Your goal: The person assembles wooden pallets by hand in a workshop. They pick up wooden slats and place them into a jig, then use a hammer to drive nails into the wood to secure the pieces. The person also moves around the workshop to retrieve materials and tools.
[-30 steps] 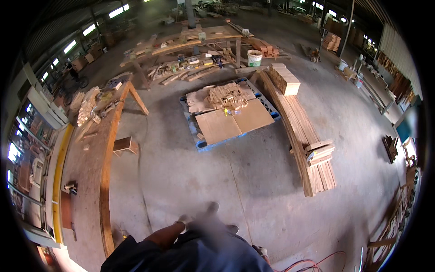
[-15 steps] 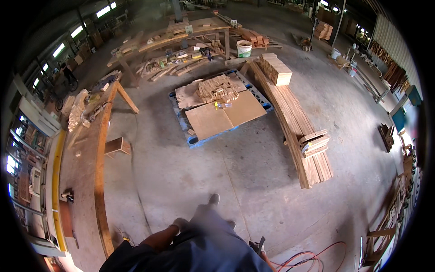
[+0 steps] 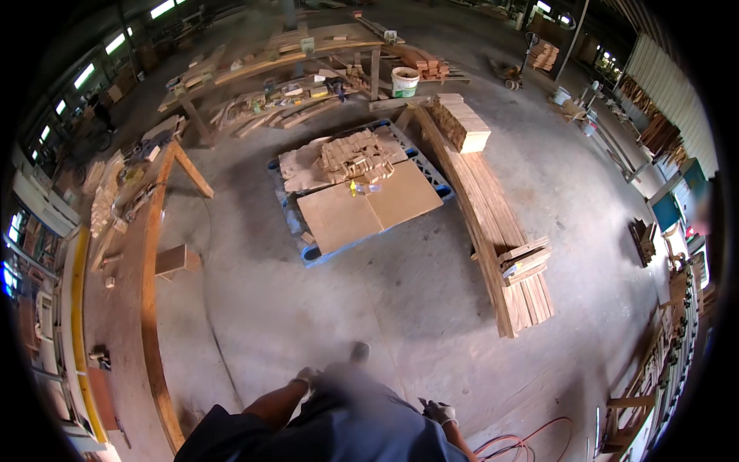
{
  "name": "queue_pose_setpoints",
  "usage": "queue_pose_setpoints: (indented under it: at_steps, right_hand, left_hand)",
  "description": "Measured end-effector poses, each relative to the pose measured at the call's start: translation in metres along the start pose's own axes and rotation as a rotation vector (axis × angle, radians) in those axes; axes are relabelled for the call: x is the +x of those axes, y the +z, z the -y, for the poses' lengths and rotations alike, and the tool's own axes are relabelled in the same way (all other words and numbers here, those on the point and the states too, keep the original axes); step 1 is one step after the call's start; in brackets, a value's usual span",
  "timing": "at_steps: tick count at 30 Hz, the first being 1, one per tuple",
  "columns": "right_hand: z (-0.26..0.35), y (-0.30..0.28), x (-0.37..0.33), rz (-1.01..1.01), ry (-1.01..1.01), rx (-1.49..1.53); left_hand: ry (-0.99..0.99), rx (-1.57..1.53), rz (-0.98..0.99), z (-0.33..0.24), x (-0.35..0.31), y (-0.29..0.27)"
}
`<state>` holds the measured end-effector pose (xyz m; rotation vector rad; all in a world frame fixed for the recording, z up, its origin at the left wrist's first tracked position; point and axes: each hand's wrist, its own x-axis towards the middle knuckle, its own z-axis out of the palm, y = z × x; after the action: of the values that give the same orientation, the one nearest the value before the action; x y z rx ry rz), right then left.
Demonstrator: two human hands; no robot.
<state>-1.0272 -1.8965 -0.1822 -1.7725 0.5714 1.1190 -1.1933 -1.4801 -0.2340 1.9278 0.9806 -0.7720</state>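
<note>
My left hand (image 3: 306, 376), in a light glove, hangs beside my leg. Its fingers are too blurred and covered to read. On the other side my right hand (image 3: 440, 413), gloved as well, is curled closed at hip height. A small dark piece pokes out by its fingers, of a kind I cannot make out. Ahead lies a blue pallet (image 3: 314, 257) covered with cardboard sheets (image 3: 400, 202). A pile of small wooden blocks (image 3: 356, 157) rests on it, beside a little yellow item (image 3: 353, 187). Neither hand touches these.
To the right, a long low bench (image 3: 460, 202) carries boards, a block stack (image 3: 462, 123) and shorter pieces (image 3: 526, 260). A long wooden table (image 3: 151, 308) runs along the left. A white bucket (image 3: 405, 82) stands beyond the pallet. A red hose (image 3: 508, 440) coils on the floor near my right.
The pallet and benches have shifted left and slightly lower in view. My right hand shows more fully now, and the dark piece at it appears shorter.
</note>
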Motion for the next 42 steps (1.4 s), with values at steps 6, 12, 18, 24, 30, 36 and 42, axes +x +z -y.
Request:
queue_pose_setpoints:
  at_steps: [6, 12, 18, 24, 30, 36, 42]
  right_hand:
    - [0.005, -0.001, 0.016, -0.118, 0.199, 0.398]
    - [-0.186, -0.093, 0.138, -0.031, -0.011, 0.02]
    - [-0.272, -0.117, 0.17, -0.144, -0.522, -0.972]
    - [-0.195, -0.139, 0.115, -0.193, -0.184, -0.368]
    - [-0.168, -0.206, 0.032, -0.238, -0.189, 0.305]
    - [-0.191, -0.267, 0.003, -0.379, 0.149, 0.752]
    - [-0.223, -0.273, -0.001, -0.297, 0.301, 0.706]
  left_hand:
    - [0.261, 0.445, -0.152, -0.024, 0.078, -0.022]
    - [0.363, 0.508, -0.107, -0.075, 0.096, -0.045]
    - [0.433, 0.86, -0.065, -0.065, 0.116, -0.006]
    - [0.361, 0.714, -0.064, -0.135, 0.063, 0.035]
    - [0.273, 0.411, -0.247, -0.222, -0.01, 0.108]
    - [0.329, 0.502, -0.021, -0.293, -0.04, 0.13]
    - [0.263, 0.553, 0.093, -0.301, 0.006, 0.186]
